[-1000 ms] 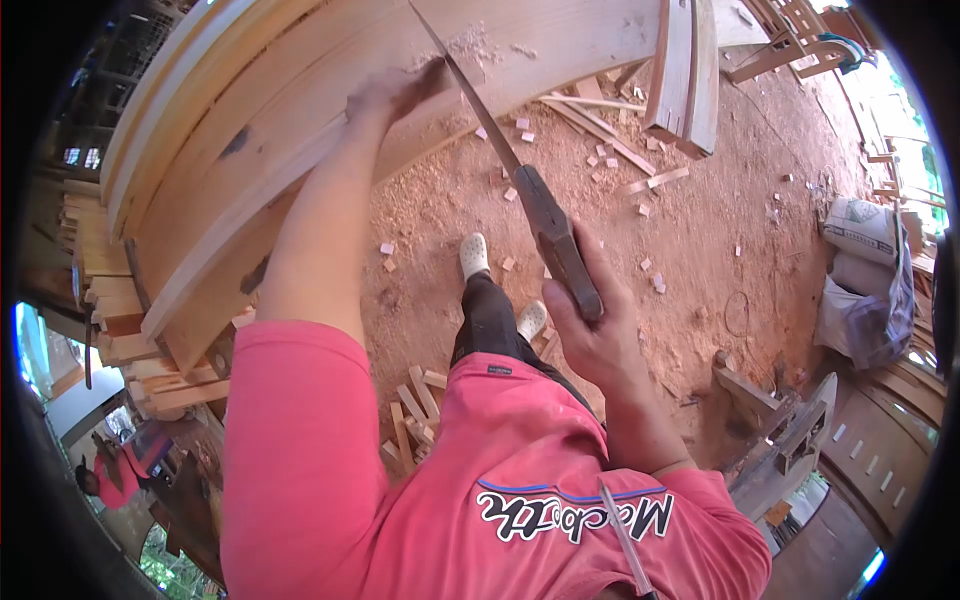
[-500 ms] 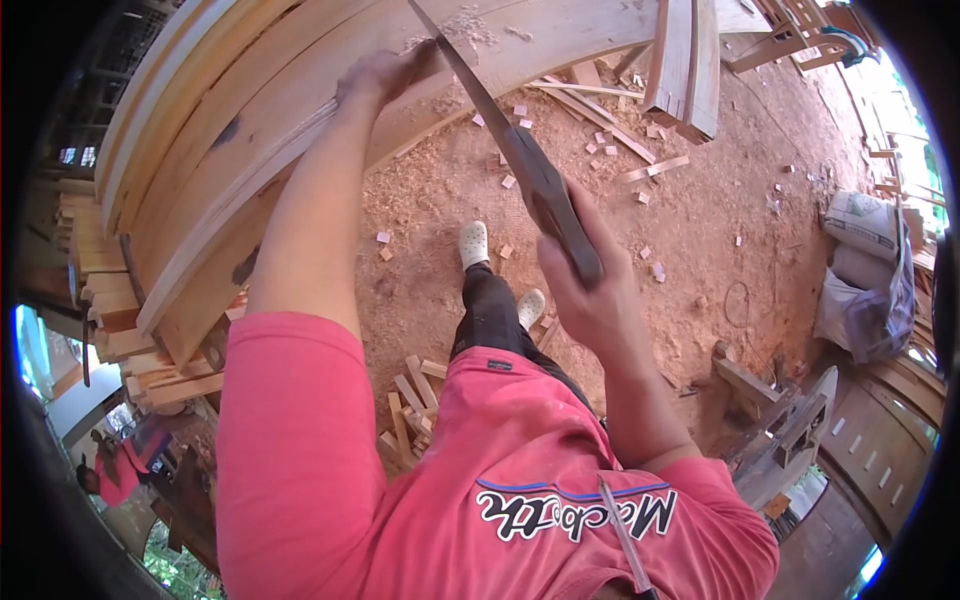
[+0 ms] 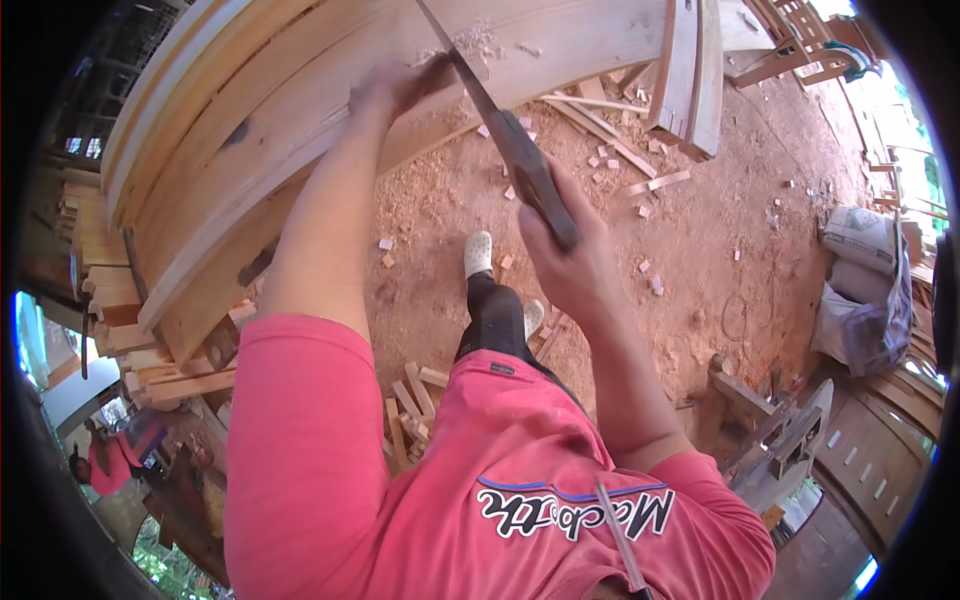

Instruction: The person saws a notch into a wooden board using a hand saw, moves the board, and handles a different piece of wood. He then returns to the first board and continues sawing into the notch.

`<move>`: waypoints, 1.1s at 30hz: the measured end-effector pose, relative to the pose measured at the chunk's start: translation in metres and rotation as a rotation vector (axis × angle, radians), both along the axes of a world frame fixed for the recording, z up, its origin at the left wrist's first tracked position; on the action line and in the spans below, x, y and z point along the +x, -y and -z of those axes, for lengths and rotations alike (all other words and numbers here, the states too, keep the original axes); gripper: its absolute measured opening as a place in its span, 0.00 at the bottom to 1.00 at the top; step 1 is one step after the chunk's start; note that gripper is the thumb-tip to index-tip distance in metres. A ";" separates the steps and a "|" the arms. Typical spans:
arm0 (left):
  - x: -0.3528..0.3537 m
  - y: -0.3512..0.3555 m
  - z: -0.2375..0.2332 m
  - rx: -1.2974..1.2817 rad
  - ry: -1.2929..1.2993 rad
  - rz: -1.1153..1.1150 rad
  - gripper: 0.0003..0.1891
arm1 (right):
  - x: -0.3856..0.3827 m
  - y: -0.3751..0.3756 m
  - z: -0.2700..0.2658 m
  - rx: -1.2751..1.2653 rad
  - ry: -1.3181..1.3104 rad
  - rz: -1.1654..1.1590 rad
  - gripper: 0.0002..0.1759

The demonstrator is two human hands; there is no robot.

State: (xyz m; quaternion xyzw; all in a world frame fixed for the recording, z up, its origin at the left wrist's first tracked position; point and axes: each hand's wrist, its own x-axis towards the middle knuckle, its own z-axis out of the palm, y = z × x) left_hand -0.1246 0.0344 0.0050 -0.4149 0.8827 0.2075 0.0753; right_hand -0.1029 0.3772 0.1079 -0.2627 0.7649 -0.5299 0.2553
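My right hand [image 3: 572, 245] is closed around the dark handle of a long-bladed tool that looks like a handsaw [image 3: 478, 95]. Its narrow blade points up and away, across the edge of a large pale wooden board [image 3: 330, 60]. On that board, just left of the blade, rests my left hand [image 3: 392, 90]; its fingers are shadowed and smeared, so whether they grip anything is unclear. Wood shavings [image 3: 478, 42] lie on the board beside the blade.
Stacked curved boards [image 3: 165, 90] fill the upper left. Wood offcuts [image 3: 655, 184] and small blocks litter the dusty floor. Thick beams [image 3: 688, 80] jut in at the top. Filled sacks [image 3: 860, 240] stand at right, a wooden frame [image 3: 790, 430] at lower right. Another person [image 3: 108, 468] is far left.
My right hand and the tool have moved up and slightly left, towards the board. My left hand stays near the same spot on the board.
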 end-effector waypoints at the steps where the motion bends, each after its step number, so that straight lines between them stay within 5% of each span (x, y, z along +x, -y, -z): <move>1: -0.001 0.004 0.000 0.012 0.007 0.004 0.54 | -0.006 0.009 0.008 0.006 -0.002 -0.005 0.32; 10: 0.001 -0.015 -0.017 -0.037 0.018 -0.008 0.51 | 0.046 -0.095 -0.013 0.024 0.180 0.070 0.33; 18: 0.001 -0.013 -0.020 -0.007 -0.047 -0.094 0.35 | -0.023 0.030 0.003 0.035 0.071 -0.057 0.30; 21: -0.003 -0.009 -0.010 -0.019 -0.019 -0.096 0.35 | 0.011 -0.027 0.007 -0.032 -0.062 0.000 0.31; 26: -0.004 -0.009 -0.005 -0.057 -0.002 -0.070 0.36 | 0.059 -0.124 -0.017 0.069 0.206 0.050 0.31; 28: -0.003 -0.013 -0.011 -0.048 -0.033 -0.097 0.36 | 0.049 -0.116 -0.012 0.077 0.189 0.045 0.31; 31: 0.001 -0.017 -0.018 -0.006 -0.029 -0.079 0.34 | -0.009 -0.006 0.025 0.011 -0.116 -0.017 0.30; 33: 0.004 -0.015 -0.021 0.017 -0.003 -0.043 0.32 | -0.040 0.058 0.032 -0.079 -0.088 -0.021 0.31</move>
